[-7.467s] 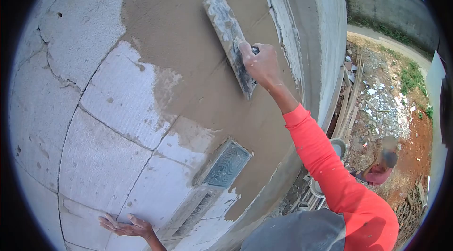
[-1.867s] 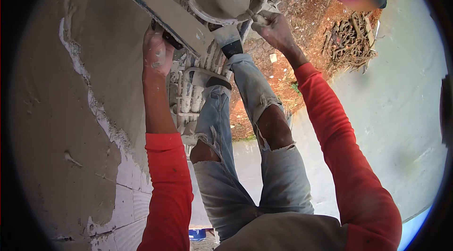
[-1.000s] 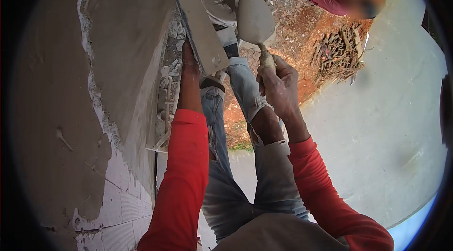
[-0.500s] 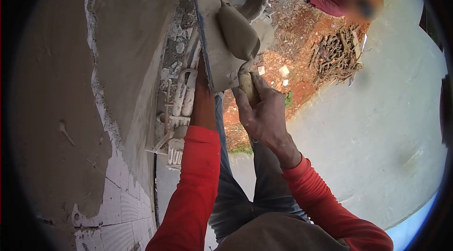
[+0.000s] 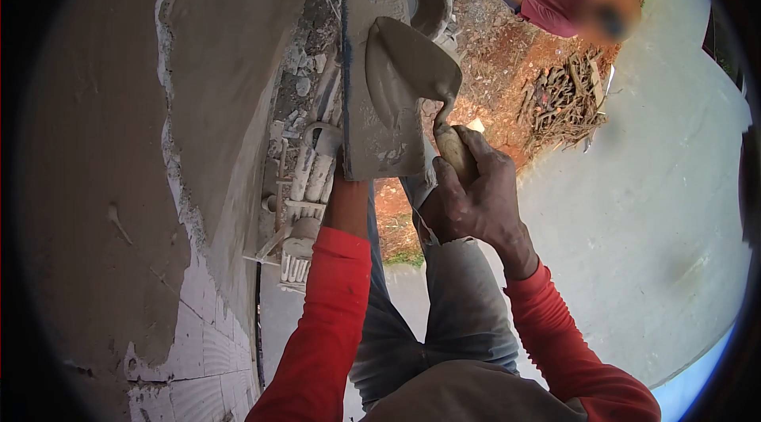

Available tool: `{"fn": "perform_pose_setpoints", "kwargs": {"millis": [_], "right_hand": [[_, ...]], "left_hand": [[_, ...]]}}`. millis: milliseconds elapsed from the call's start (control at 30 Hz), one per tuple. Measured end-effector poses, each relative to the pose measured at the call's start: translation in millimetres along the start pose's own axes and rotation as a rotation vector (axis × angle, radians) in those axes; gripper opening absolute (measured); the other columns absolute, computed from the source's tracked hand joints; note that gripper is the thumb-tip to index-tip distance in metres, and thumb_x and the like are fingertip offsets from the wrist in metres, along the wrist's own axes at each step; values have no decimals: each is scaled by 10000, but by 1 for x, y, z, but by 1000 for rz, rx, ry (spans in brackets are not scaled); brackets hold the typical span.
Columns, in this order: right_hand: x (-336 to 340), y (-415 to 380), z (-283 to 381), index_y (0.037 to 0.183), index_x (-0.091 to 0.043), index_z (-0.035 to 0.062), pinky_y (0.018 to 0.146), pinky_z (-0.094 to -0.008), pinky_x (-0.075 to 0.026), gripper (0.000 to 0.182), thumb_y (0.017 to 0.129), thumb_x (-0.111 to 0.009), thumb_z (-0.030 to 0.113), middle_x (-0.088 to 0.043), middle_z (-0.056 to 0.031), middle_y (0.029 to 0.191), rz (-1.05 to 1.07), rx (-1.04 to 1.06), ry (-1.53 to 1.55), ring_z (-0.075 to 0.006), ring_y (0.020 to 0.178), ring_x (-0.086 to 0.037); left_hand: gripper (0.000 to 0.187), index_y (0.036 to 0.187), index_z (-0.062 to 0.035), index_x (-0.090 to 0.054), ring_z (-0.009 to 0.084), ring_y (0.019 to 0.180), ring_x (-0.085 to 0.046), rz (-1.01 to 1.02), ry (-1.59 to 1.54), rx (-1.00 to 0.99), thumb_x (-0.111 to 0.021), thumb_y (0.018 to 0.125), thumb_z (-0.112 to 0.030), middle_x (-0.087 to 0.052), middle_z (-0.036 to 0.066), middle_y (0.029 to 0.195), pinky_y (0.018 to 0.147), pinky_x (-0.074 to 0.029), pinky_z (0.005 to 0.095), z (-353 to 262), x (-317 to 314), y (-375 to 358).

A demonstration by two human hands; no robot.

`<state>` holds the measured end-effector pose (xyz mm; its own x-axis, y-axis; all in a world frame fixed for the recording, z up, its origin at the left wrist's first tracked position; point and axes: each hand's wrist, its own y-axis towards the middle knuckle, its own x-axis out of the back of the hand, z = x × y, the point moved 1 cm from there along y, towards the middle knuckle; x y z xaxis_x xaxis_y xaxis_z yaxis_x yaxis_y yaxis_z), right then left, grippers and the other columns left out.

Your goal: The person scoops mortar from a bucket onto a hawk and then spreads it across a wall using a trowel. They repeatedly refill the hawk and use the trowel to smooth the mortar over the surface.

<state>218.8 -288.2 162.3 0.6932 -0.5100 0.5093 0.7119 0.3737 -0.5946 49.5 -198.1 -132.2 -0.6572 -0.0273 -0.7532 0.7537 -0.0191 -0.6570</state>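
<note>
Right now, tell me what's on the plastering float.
On the plastering float lies grey mortar, with the masonry trowel over part of it. What the trowel covers cannot be seen, nor whether it touches the mortar.

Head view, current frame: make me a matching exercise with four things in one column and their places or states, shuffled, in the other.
1. Trowel
2. Float
3. Bucket
4. Stick pile

a. Lying on reddish ground
b. Round, partly hidden by the float
c. Held in the right hand's grip
d. Rectangular, partly covered by the trowel in this view

Pairs: 1-c, 2-d, 3-b, 4-a
</note>
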Motion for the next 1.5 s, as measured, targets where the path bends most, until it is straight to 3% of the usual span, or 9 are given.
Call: {"fn": "perform_pose_setpoints", "kwargs": {"millis": [100,333,533,633,833,933,1000,1133,1500], "right_hand": [[-3,15,-26,1220,-570,-29,720,-466,-564,405,842,-685,59,-664,-215,1015,-25,138,-177,-418,844,-703],[-51,86,-89,1180,-536,-7,735,-491,-532,384,812,-642,-36,-579,-212,1067,-268,489,-362,-400,925,-609],[-63,90,-154,1191,-542,16,771,-496,-536,342,860,-629,19,-586,-199,1050,-278,355,-383,-399,949,-617],[-39,102,-147,1213,-578,60,806,-499,-552,357,860,-635,50,-628,-183,1049,-31,51,-571,-404,974,-657],[-40,178,-139,1289,-644,47,907,-485,-548,474,816,-655,67,-656,-232,1196,70,109,-881,-392,1151,-633],[-36,164,-97,1330,-658,30,969,-437,-530,441,910,-671,166,-678,-185,1285,-169,411,-589,-322,1196,-633],[-37,130,-73,1311,-659,-16,986,-393,-527,432,984,-670,265,-723,-111,1241,230,-57,350,-218,1123,-681],[-21,44,9,1413,-570,-24,1145,-420,-426,480,1024,-602,255,-649,-112,1389,481,-240,1415,-219,1264,-620],[8,-66,126,1458,-526,20,994,-420,-599,679,881,-841,187,-679,-129,1338,641,-100,1651,-269,1160,-702]], "left_hand": [[587,1522,-61,-471,284,1274,-591,-28,-3,1,-546,1071,-431,-581,119,1438,1024,-526,425,-3,0,-17],[598,1512,-52,-475,279,1246,-596,-84,-61,-34,-550,1064,-441,-588,120,1414,997,-525,413,23,-14,-54],[607,1504,-45,-480,275,1221,-601,-123,10,-29,-554,1057,-449,-593,121,1393,974,-525,402,-7,-10,-61],[612,1500,-41,-482,273,1209,-603,-141,51,-43,-556,1054,-453,-596,121,1382,962,-524,397,-27,-7,-64],[622,1492,-33,-486,268,1185,-608,-162,98,-57,-560,1048,-462,-602,122,1362,939,-524,387,-37,-16,-68],[627,1488,-29,-488,266,1173,-610,-168,130,-80,-562,1045,-466,-605,123,1351,927,-523,381,-33,-40,-74],[630,1486,-27,-489,264,1164,-611,-176,134,-92,-563,1043,-469,-607,123,1344,919,-523,378,-26,-67,-90],[637,1480,-22,-492,261,1148,-614,-193,133,-109,-566,1038,-475,-611,124,1330,904,-523,371,-13,-129,-139],[657,1465,-7,-500,253,1104,-623,-95,36,-165,-573,1027,-490,-621,125,1292,861,-522,352,-17,-267,-288]]}}
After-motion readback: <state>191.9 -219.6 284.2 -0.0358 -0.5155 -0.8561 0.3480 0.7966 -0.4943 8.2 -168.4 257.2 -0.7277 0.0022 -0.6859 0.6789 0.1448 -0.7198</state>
